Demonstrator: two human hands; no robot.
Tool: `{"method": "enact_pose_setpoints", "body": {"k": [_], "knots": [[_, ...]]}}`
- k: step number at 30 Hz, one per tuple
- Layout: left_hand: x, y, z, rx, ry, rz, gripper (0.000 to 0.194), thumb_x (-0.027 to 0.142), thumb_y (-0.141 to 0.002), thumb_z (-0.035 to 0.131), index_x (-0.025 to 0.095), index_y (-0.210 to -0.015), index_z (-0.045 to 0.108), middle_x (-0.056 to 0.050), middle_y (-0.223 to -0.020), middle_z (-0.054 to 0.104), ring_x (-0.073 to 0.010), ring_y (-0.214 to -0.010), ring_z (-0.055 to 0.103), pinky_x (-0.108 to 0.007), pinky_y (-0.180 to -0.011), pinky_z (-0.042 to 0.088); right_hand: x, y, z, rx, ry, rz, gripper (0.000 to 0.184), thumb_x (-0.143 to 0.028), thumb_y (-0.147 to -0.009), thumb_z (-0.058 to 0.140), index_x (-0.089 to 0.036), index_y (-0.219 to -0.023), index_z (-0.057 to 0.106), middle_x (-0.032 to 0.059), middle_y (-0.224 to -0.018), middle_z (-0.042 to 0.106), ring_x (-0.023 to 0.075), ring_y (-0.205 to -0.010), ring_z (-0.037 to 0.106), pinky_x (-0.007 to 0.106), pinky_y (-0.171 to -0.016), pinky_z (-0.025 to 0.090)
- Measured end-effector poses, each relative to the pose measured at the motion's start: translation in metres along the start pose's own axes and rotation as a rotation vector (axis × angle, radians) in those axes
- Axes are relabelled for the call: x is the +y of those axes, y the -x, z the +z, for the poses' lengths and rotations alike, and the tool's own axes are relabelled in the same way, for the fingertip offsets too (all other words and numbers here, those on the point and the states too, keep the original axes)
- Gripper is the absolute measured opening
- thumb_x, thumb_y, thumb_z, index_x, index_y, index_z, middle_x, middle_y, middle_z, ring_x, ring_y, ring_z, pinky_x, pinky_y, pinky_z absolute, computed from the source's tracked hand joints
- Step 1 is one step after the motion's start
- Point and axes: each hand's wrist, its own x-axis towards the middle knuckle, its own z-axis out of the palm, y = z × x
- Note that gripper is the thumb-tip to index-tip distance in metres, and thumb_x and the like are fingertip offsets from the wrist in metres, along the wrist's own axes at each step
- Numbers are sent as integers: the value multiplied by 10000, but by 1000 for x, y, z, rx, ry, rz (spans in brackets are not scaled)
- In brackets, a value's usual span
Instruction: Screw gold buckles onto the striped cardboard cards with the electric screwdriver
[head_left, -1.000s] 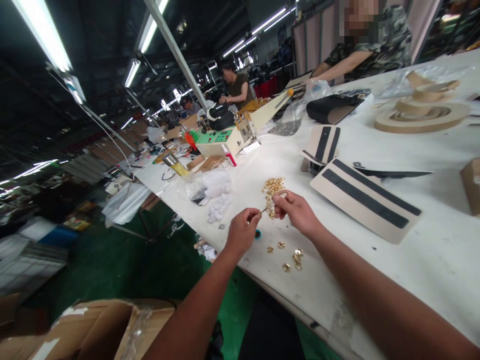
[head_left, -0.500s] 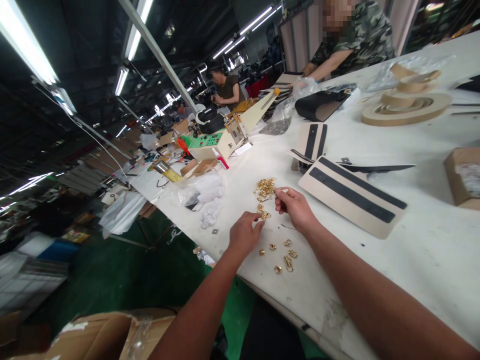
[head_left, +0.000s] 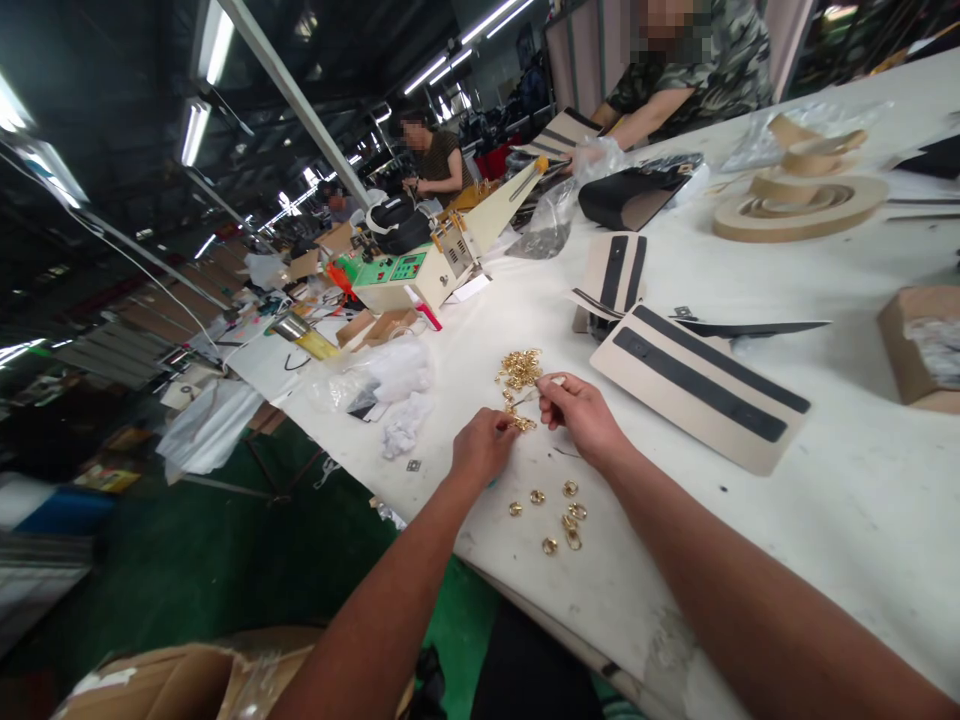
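My right hand (head_left: 577,415) is closed round a small screwdriver (head_left: 556,381) with a pale handle; its thin metal shaft points left toward my other hand. Thumb and fingers of my left hand (head_left: 482,446) pinch at a gold metal ring fitting (head_left: 523,424) at table level, partly hidden by the fingertips. Just beyond both hands lies a heap of small gold fittings (head_left: 519,369). Nearer me, several separate gold rings (head_left: 571,522) are spread on the white table (head_left: 660,560). A bit of something teal shows under my left wrist.
Beige panels with black strips (head_left: 701,385) lie right of my hands. Crumpled white wrapping (head_left: 405,425) is on the left, a machine with green panel (head_left: 412,275) behind it. A tape coil (head_left: 802,215) and cardboard box (head_left: 922,345) stand right. A co-worker in camouflage (head_left: 720,70) handles panels opposite.
My left hand has gone from holding a gold piece up at the screwdriver to the fittings by the heap, where its opened fingers have closed again. The view has swung slightly right.
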Motion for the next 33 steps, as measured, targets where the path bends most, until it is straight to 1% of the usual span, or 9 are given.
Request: {"method": "enact_pose_setpoints", "body": {"k": [4,9,12,15,17,20,23,29,33], "knots": [[-8,5,-2,12,89,12,8,245,-914,747,253,-914,744,9,-939,752,-171,-767,671,-284,-726,497,2,1,0,-15,26,-4,414,-581,-810,824,-199,-901,691,-13,-724,633,139,-598,576,280,-552,439],[-22,16,-12,42,188,3,46,255,-928,719,248,-956,754,25,-873,773,-159,-703,663,-282,-691,498,8,4,5,-43,90,-23,399,-585,-838,807,-208,-904,694,-14,-727,637,143,-604,575,286,-558,450],[-32,24,-16,61,232,27,76,239,-926,714,238,-980,767,10,-927,787,-158,-729,674,-286,-736,526,12,11,13,-84,180,-40,395,-594,-860,783,-215,-934,698,-19,-702,634,152,-607,583,294,-576,462],[-40,31,-16,71,264,73,126,240,-946,693,231,-1034,784,-14,-976,789,-167,-778,693,-293,-785,547,18,18,21,-111,334,-59,397,-604,-888,746,-222,-996,718,-26,-666,628,158,-588,577,303,-586,461],[-45,33,-15,80,283,102,159,247,-969,671,228,-1074,790,-31,-1004,789,-183,-848,712,-304,-835,555,22,21,24,-119,429,-68,401,-599,-896,736,-230,-1051,737,-26,-663,637,162,-582,582,309,-592,465],[-49,34,-12,92,317,130,173,259,-991,659,233,-1096,795,-43,-1045,793,-204,-956,729,-321,-918,559,29,23,26,-124,516,-80,406,-590,-897,737,-243,-1108,760,-20,-658,653,181,-598,606,326,-612,483],[-52,32,-9,102,352,134,159,260,-988,676,238,-1088,798,-41,-1051,797,-208,-975,733,-325,-935,567,32,23,25,-119,554,-96,413,-585,-899,737,-244,-1130,772,-17,-640,658,193,-607,620,335,-625,494],[-56,32,-6,122,412,107,161,202,-940,732,238,-1076,810,-28,-1026,790,-191,-924,726,-307,-899,580,35,23,25,-112,571,-87,419,-580,-900,743,-245,-1149,776,-19,-643,659,188,-604,615,333,-633,491],[-57,31,-5,126,454,75,197,174,-923,736,249,-1085,819,-19,-1003,777,-174,-863,719,-293,-847,589,36,22,25,-131,566,-76,415,-579,-901,741,-247,-1146,781,-19,-660,662,180,-593,600,329,-615,481]]}}
